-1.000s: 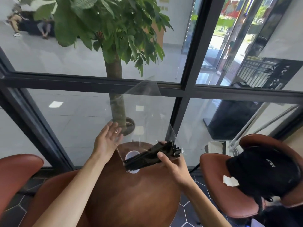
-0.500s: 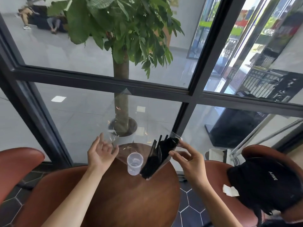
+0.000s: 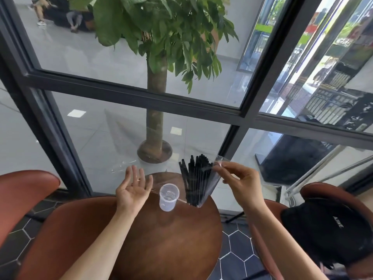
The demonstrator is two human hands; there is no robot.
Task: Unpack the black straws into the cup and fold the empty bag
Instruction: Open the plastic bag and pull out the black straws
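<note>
A clear plastic cup (image 3: 169,197) stands upright on the round wooden table (image 3: 171,239), near its far edge. Just right of the cup, a bundle of black straws (image 3: 196,178) stands nearly upright inside a clear plastic bag (image 3: 212,183), its lower end on the table. My right hand (image 3: 240,182) pinches the bag's upper right edge between thumb and fingers. My left hand (image 3: 134,187) hovers left of the cup, palm up with fingers spread, and a thin clear flap of the bag lies across its fingertips.
Reddish-brown chairs stand at the left (image 3: 22,197), in front of me (image 3: 76,229) and at the right, where a black bag (image 3: 331,231) lies on the seat. A black-framed window (image 3: 141,98) rises just behind the table, with a potted tree (image 3: 155,122) beyond it.
The straw bundle has swung from lying across the cup to standing nearly upright beside it. My right hand moved from gripping the bundle to pinching the bag's top edge. My left hand stayed open.
</note>
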